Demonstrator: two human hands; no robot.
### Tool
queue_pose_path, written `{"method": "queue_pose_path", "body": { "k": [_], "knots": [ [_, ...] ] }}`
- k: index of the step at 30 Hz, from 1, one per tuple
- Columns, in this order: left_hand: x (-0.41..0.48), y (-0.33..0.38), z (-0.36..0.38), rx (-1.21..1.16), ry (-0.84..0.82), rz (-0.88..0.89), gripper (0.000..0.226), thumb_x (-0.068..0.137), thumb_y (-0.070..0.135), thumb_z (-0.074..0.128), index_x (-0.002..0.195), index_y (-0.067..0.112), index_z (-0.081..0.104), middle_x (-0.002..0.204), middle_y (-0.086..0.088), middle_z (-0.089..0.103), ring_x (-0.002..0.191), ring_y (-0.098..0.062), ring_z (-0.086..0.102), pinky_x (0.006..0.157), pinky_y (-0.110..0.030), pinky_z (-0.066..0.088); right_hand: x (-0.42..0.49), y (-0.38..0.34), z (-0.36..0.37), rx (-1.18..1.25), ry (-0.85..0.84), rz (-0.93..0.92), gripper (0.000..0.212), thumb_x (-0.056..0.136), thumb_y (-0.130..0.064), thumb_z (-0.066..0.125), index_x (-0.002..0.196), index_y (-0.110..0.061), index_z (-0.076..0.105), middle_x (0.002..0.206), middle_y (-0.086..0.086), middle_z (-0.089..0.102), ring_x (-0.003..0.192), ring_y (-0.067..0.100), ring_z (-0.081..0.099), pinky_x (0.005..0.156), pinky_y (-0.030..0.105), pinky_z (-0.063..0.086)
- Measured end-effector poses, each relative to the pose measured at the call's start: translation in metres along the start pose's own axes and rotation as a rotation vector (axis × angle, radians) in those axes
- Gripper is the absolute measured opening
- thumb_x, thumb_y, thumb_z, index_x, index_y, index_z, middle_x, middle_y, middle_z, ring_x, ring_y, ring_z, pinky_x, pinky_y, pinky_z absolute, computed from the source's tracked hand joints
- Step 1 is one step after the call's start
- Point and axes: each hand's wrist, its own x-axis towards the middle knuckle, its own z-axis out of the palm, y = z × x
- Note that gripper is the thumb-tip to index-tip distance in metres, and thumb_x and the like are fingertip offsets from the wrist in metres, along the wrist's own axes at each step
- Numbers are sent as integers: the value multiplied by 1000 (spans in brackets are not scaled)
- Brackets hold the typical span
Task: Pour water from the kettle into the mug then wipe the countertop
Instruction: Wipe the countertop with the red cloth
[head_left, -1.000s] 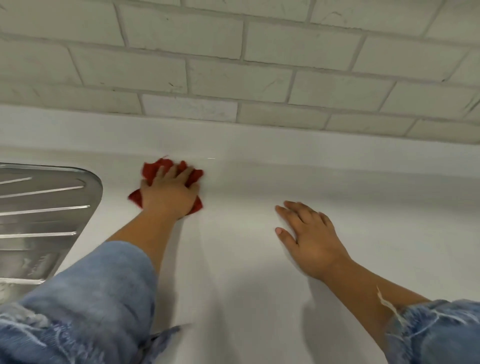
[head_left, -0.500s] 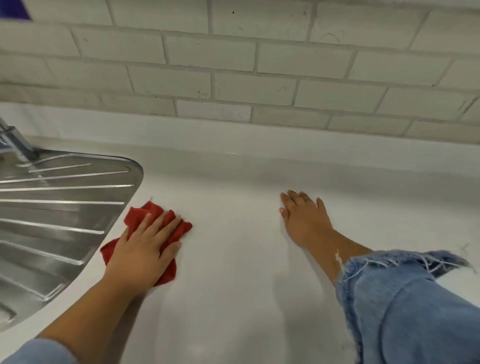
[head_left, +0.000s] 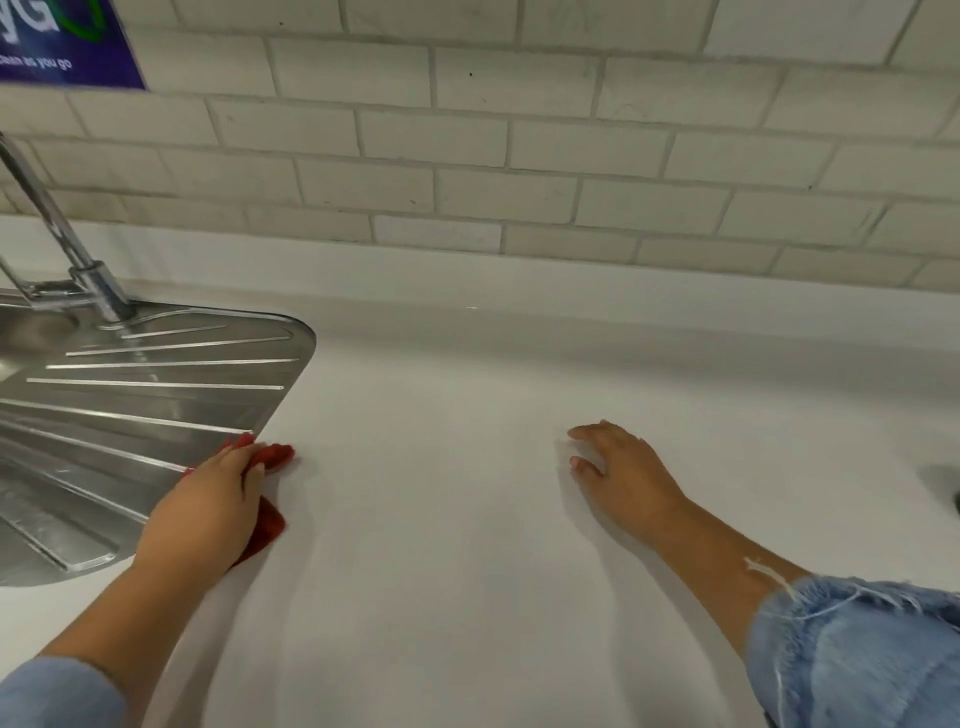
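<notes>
Stage: I judge wiping underway; kettle and mug are out of frame.
Left hand (head_left: 208, 512): pressing crumpled red cloth (head_left: 272, 457) on white worktop (head_left: 441, 519), lower left.
Right hand (head_left: 621, 470): flat, empty.

A smooth, matt white desk (head_left: 467, 519) was seen beside a ribbed drainboard (head_left: 130, 395) of brushed, glossy metal, with a soft red cloth (head_left: 272, 457), a polished metal tap (head_left: 67, 234) and frayed denim sleeves (head_left: 857, 649).
</notes>
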Motion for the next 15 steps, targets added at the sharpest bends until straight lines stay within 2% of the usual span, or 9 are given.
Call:
{"method": "queue_pose_path", "body": {
  "k": [2,4,6,8,10,13,15],
  "knots": [
    [-8,24,-11,-161,56,-41,34,98,22,38,128,19,54,122,-15,61,104,-34,56,85,-43,41,-5,-9,-6,126,14,25,33,96,-28,46,128,-24,55,138,-3,51,129,16,44,107,25,30],
    [-13,43,-20,-417,37,-31,31,98,23,40,123,18,57,97,-8,64,92,-30,55,77,-37,39,-9,-23,-9,263,-22,36,26,95,-26,50,117,-23,63,128,-5,59,120,14,52,99,20,35],
    [-21,67,-27,-616,-16,43,24,97,21,45,115,23,61,93,4,64,98,-24,57,85,-34,42,-13,-42,-12,401,-82,10,21,93,-24,54,110,-24,67,119,-7,64,115,11,56,97,19,38],
    [-29,87,-30,-660,-49,190,20,94,22,52,105,32,65,97,18,63,99,-10,56,94,-28,42,-18,-59,-12,463,-128,-46,23,92,-24,57,113,-25,65,119,-8,64,114,7,56,100,23,42],
    [-38,102,-29,-716,-122,219,20,91,27,52,92,42,66,98,19,67,97,-3,59,91,-24,44,-26,-73,-11,467,-167,-114,37,89,-25,61,125,-31,55,131,-9,55,119,5,50,100,24,40],
    [-51,119,-21,-958,-334,131,23,96,23,48,102,29,70,98,2,75,95,-13,69,83,-29,49,-40,-84,-12,503,-248,-191,72,84,-29,68,141,-45,27,150,-18,28,133,2,32,100,22,39],
    [-55,127,-15,-1045,-432,120,24,95,23,48,103,22,71,97,-4,76,94,-19,71,83,-32,51,-52,-86,-15,523,-261,-197,83,81,-31,70,142,-52,18,150,-23,27,134,-2,28,100,18,35]
  ]
}}
